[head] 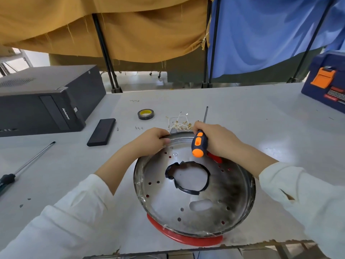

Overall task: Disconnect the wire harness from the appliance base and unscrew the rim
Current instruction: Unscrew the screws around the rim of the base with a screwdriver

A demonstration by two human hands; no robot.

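The round metal appliance base (194, 202) lies near the table's front edge, tilted, with a large centre hole edged in black tape and several small holes. Under its near side shows a red rim (184, 239). My left hand (152, 141) grips the base's far left edge. My right hand (214, 139) grips a screwdriver with a dark blue and orange handle (198, 143), handle end toward me; its tip is hidden behind the hand at the far edge. A bundle of pale wires with brass terminals (180, 122) lies on the table just beyond the base.
A black computer case (46, 101) stands at the left, a black slab (101, 131) beside it. A tape roll (144, 114), loose screws (139, 128), a metal rod (206, 114) and a long screwdriver (26, 165) lie around. A blue toolbox (326, 81) sits far right.
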